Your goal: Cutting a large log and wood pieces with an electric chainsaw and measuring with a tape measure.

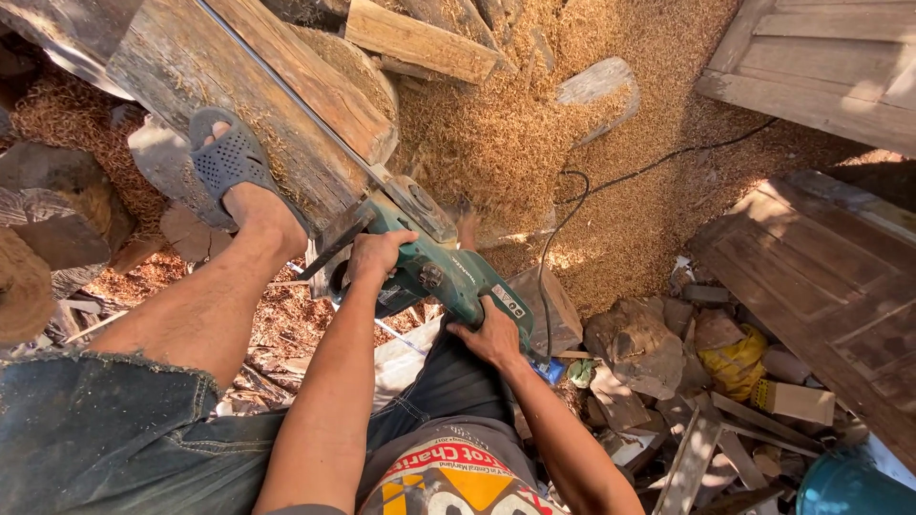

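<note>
Gripping: left hand is clamped on the front handle of a green electric chainsaw; right hand is closed round its rear grip.
Saw: near centre, its bar running up and left along a log.
Footing: a foot in a grey sandal pins the log, close beside the bar.
Cord: black cable trails right over sawdust.
Doing it well: likely a steady two-handed hold, toes and cord kept clear.
</note>
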